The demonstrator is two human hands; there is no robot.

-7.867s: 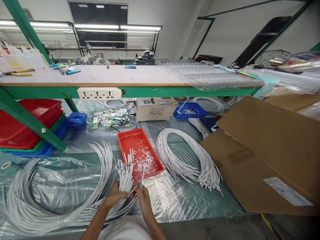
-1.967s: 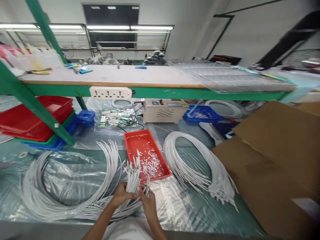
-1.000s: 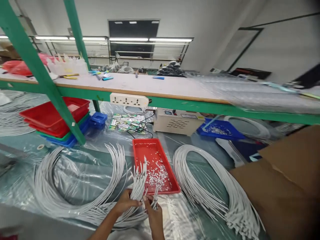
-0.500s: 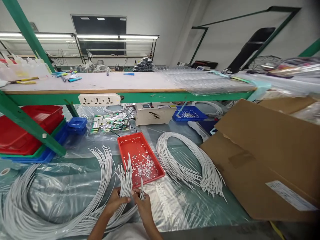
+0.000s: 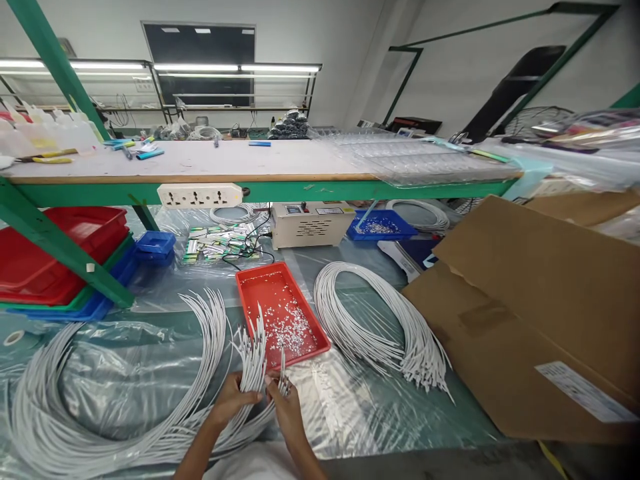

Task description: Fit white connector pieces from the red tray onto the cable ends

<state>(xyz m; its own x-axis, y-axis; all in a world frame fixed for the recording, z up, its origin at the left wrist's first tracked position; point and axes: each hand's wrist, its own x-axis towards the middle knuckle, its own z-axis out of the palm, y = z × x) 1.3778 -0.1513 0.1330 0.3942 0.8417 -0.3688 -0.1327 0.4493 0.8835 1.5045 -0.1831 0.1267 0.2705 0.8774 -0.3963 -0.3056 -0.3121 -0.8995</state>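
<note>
Right hand barely moved, left hand clasping cables

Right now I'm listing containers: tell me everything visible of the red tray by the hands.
The red tray is shallow, rectangular and looks plastic. It lies flat on plastic sheeting, holding pale bits, densest toward its near right. Cable ends in the left hand hide part of its left side; contact is unclear.

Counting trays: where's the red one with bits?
In the head view, the red tray lies left of centre, just beyond the right hand and beside the oval cable coil.
</note>
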